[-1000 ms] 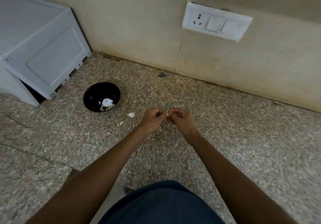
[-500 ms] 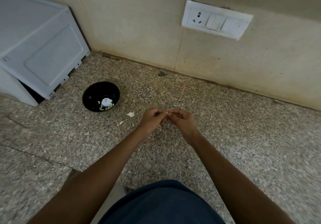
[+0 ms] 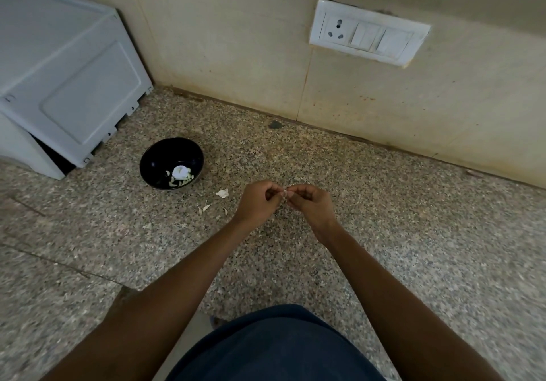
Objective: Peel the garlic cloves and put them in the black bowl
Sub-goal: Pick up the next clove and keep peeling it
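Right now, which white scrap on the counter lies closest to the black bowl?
The largest scrap, just right of the black bowl. The three thin slivers lie farther out, toward the left hand.

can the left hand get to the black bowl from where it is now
Probably yes: the left hand is beside the black bowl, with only garlic skins on the counter between. But both hands pinch a garlic clove, so it is busy.

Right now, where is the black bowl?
In the head view, the black bowl sits on the speckled counter, left of both hands, just right of the white appliance.
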